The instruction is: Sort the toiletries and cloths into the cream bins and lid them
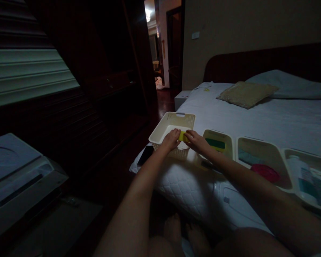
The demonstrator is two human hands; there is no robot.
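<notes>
Between my two hands is a small yellow sponge (183, 136), held over the near side of a cream plastic basket (160, 127) with perforated walls. My left hand (171, 138) grips the sponge's left end with closed fingers. At its right end, my right hand (195, 140) pinches it between thumb and fingers. The basket stands on the corner of the bed. Just right of my right hand, a cream bin (231, 146) contains a green and yellow sponge (215, 143).
Farther right are a bin (259, 142) with a pink cloth (264, 172) and another with a white bottle (303, 178). A dark flat object (146, 155) lies left of the basket. A cushion (248, 93) rests on the bed (203, 107). A white appliance (18, 167) stands at left.
</notes>
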